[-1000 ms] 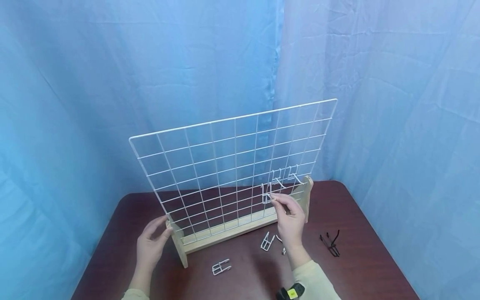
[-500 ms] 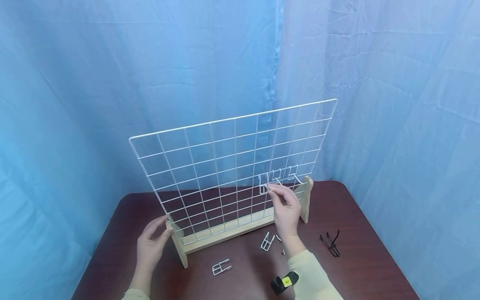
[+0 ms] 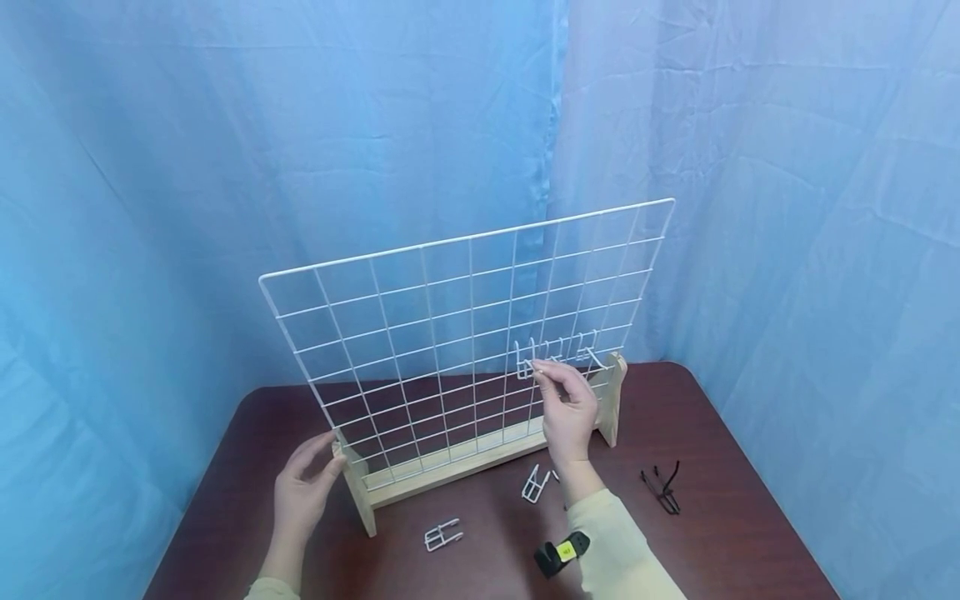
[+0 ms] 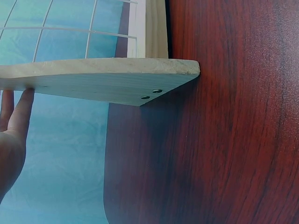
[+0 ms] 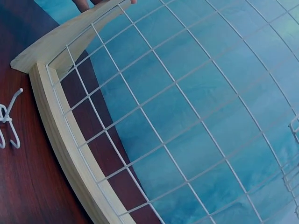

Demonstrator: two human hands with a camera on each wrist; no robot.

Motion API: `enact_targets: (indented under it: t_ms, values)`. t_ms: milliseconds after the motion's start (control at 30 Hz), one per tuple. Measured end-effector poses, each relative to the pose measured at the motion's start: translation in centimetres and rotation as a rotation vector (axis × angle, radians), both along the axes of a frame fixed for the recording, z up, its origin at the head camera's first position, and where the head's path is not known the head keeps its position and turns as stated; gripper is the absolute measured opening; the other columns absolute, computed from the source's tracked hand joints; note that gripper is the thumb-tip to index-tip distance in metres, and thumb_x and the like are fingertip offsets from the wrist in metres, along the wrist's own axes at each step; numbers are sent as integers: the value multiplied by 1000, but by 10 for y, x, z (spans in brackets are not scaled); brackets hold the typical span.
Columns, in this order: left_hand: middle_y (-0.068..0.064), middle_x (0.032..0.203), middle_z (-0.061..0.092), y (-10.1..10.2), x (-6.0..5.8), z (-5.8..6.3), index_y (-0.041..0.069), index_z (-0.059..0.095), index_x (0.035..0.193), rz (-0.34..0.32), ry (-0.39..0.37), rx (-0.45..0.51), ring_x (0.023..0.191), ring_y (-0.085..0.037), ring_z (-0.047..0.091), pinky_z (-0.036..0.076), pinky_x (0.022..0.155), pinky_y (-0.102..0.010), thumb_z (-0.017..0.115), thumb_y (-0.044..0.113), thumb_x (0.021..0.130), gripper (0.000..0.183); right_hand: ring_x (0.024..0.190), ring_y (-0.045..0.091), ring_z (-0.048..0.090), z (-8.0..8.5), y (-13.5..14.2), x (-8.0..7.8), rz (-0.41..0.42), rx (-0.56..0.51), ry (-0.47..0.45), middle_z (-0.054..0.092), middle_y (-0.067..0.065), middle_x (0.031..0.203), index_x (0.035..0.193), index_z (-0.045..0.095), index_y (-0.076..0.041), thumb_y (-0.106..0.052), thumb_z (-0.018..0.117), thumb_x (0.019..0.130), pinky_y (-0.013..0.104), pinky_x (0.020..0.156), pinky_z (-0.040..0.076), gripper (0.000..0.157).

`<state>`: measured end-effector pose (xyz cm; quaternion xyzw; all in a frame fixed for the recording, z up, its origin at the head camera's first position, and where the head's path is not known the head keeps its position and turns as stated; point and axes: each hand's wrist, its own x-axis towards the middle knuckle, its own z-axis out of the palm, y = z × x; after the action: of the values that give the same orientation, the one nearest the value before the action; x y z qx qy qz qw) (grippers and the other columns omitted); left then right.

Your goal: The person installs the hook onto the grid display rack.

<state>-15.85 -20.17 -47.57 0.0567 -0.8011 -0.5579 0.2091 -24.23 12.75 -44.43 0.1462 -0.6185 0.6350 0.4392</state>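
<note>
At the left of the stand, the top of the wooden left end piece [image 3: 357, 492] is gripped between thumb and fingers of the left hand [image 3: 298, 487]; two screw heads [image 4: 151, 94] can be seen low on its outer face in the left wrist view. From there rightward, the white wire grid [image 3: 472, 337] is carried upright, seated along the wooden base rail [image 3: 457, 468]. On the near side of the rail, a loose white hook [image 3: 442, 535] is left lying on the dark red table [image 3: 720, 467]; farther right, a second white hook [image 3: 534, 485] lies beside the right forearm, with another white bit partly hidden there. Above it, a held white hook [image 3: 522, 367] is pinched by the right hand [image 3: 570, 408] at the grid's near face, right of centre; contact with the wires can't be told. A black device with a yellow label [image 3: 566, 551] is worn at the right sleeve [image 3: 622, 550]. Just right of the held one, two hung hooks [image 3: 592, 355] are seated on the grid, one partly hidden by the fingers. The grid's right side is met by the right end piece [image 3: 613, 408]. Farther right, a black hook [image 3: 662, 492] is set on the table. Everything is backed by blue curtains [image 3: 810, 250].
</note>
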Motion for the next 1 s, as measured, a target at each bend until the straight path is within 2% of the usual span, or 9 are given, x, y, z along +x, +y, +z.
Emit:
enact_targets:
  t_ms: [167,367,633,700,867,1000]
  values:
    - [18,114,55,0,1,2,-4,66,121,-7,17,3,106,10,50,52,82,-7,72,-6,86,36,99,19,67,-3,-3,-2,-10,-20,8,70,25,93,88,71,10,20,70,79,29,89,57,14]
    - [20,114,54,-1,0,-2,-3,66,121,0,5,15,107,9,49,51,82,-6,72,-5,86,36,100,10,66,-5,-6,-4,-38,-29,-19,69,28,92,87,70,12,25,69,76,26,89,57,17]
    - [19,118,54,-13,-13,-31,0,65,125,10,-27,14,111,8,48,51,83,-7,73,-3,86,39,98,5,65,10,-14,10,-31,-55,-46,65,34,90,84,66,18,28,66,76,25,91,56,13]
    - [19,118,55,-15,-14,-34,2,66,125,2,-22,18,111,7,49,51,83,-8,74,-1,86,39,98,6,66,11,-15,13,-34,-53,-53,65,34,90,85,66,18,27,67,76,25,91,56,13]
    - [19,117,55,-16,-14,-33,5,67,124,-4,-24,28,111,5,50,52,82,-9,75,1,86,40,97,11,67,10,-16,14,-23,-50,-52,66,34,92,88,68,18,26,68,77,24,89,57,13]
    - [21,116,54,-9,-9,-22,0,66,124,-2,-19,24,109,8,49,51,83,-7,73,-3,86,39,96,19,68,7,-15,15,-12,-54,-63,66,34,94,89,68,18,25,68,77,24,88,57,14]
